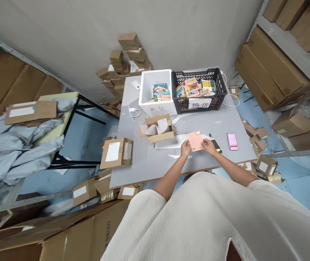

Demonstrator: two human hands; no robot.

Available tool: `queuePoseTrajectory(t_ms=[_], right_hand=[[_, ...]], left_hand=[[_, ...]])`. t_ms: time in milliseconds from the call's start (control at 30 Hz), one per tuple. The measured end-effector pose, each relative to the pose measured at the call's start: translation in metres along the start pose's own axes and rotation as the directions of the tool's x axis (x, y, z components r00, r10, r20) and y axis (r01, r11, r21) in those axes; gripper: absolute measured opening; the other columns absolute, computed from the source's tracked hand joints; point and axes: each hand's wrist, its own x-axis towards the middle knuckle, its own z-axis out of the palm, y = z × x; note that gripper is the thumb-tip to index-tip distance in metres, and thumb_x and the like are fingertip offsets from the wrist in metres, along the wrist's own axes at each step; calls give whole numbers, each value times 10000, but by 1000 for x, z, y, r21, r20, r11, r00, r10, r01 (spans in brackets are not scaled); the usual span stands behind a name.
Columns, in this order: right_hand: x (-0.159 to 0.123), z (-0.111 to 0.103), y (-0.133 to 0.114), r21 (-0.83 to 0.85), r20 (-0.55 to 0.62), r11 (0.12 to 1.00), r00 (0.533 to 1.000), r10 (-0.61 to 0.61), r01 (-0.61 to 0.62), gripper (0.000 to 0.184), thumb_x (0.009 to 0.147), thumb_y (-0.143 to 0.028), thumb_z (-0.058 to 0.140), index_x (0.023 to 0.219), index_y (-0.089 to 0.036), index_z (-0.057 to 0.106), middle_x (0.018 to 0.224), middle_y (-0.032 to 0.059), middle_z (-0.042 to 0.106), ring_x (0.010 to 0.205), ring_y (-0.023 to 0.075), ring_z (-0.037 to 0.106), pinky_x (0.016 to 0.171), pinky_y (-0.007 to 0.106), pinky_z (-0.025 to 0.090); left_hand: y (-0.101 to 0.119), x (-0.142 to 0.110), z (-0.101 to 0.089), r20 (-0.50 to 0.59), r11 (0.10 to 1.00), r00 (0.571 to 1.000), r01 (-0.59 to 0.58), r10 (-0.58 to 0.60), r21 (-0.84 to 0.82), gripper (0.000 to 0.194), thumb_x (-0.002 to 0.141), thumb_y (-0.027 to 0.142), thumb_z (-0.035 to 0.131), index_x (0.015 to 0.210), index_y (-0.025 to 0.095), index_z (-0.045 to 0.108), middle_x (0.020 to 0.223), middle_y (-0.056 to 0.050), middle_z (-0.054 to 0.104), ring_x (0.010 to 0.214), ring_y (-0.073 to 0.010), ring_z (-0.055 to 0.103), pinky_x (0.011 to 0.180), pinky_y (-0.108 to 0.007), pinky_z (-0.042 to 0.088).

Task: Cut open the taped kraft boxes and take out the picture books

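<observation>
- Holds a pink booklet (195, 141) above the near part of the gray surface (144, 159), barcode at its lower left, facing up toward the camera.
- Pinches its left edge with the left hand (185, 148), fingers closed to the booklet's thickness.
- Pinches its right edge with the right hand (208, 145), closed just as thinly.
- Spans the near edge of the surface with both forearms.
- Has white paper (171, 142) lying to the left of and behind the booklet; cannot tell from this angle if touching.
- Keeps a black-and-yellow tool (215, 143) just beside the right hand, the tightest side for moving.
- Shows a blurred pink pack (232, 140) farther right, near the right edge.
- Shows an open carton (162, 137) left of the booklet, flaps up, crumpled paper inside.
- Shows a labeled box (113, 152) at the left edge, seemingly jutting past it, with gray surface between these 2 cartons.
- Meets a white foam box (157, 110) and a black crate (180, 106) side by side toward the far edge, both holding books (193, 87).
- Leaves a strip of surface between crate and booklet, a few white scraps on it.
</observation>
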Motion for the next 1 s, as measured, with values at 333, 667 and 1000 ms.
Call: queuePoseTrajectory(t_ms=[333,667,1000], right_hand=[[-26,19,-29,-287,58,888,932,-358,359,324,1003,-360,601,1207,-265,834,1286,106,794,1167,292,712,1114,453,526],[-15,22,-15,-267,-98,946,971,-216,184,228,879,-320,629,1064,-224,721,1194,129,761,1120,308,689,1045,484,550],[-10,32,-30,88,24,977,980,195,-197,220,776,-387,699,922,-222,699,710,1,719,714,209,699,652,299,539]], left_hand=[[12,-17,15,188,980,980,-30,68,-197,335,844,482,826,985,184,763,928,-71,804,856,-198,744,822,-330,602],[25,-9,-15,121,963,993,47,-15,-265,383,837,511,854,990,180,737,1028,-125,833,955,-278,790,865,-425,645],[35,2,-44,134,975,991,30,0,-219,442,833,567,855,993,212,647,804,-34,767,705,-204,737,667,-329,593]])
